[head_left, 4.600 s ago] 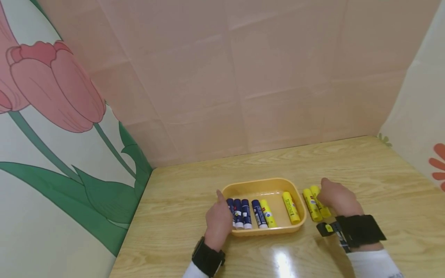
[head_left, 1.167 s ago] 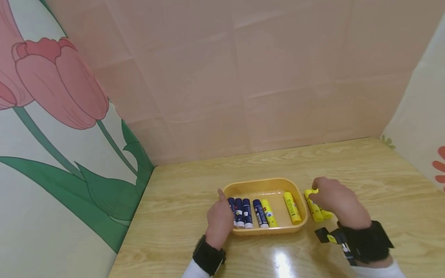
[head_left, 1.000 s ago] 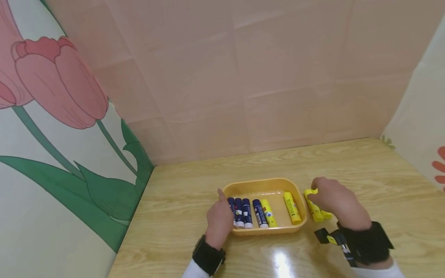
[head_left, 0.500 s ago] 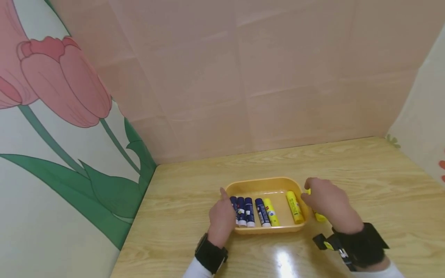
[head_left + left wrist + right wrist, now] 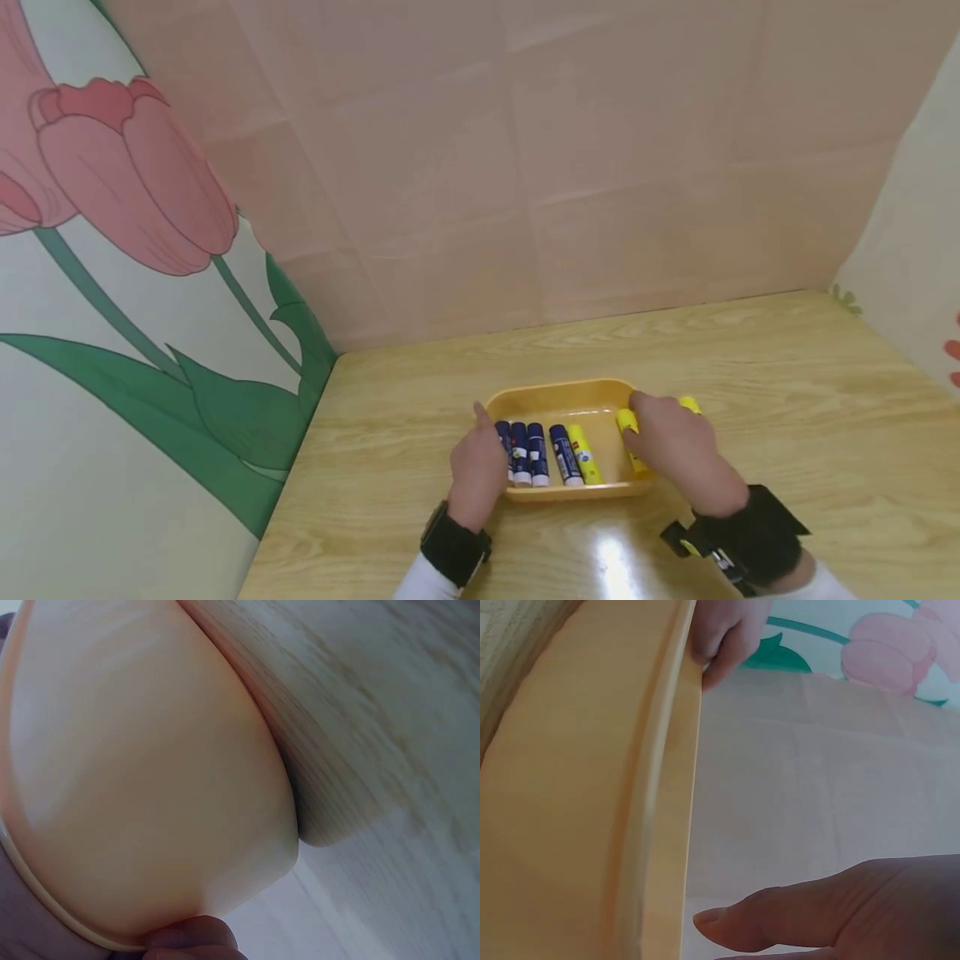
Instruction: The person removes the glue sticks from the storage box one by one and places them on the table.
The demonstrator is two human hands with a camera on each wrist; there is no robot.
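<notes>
A yellow-orange plastic tray (image 5: 577, 492) holds several navy glue sticks (image 5: 538, 454) with white ends and two yellow glue sticks (image 5: 585, 454). My left hand (image 5: 478, 467) grips the tray's left end, with its fingertips (image 5: 199, 934) at the rim in the left wrist view. At the tray's right end is my right hand (image 5: 675, 446), its thumb (image 5: 757, 919) reaching in over the rim. Its other fingers are mostly hidden, so I cannot tell whether they grip. Just past it, one end of another yellow glue stick (image 5: 690, 405) shows outside the tray; its remainder is hidden.
The tray stands on a wood-grain table (image 5: 390, 433). A plain pinkish wall covering (image 5: 420, 183) rises behind it, and a tulip-printed panel (image 5: 150, 167) stands to the left. Another pale panel (image 5: 915, 233) bounds the right side.
My right hand has moved left from over the yellow glue sticks outside the tray to the tray's right rim. My left hand stays on the left rim.
</notes>
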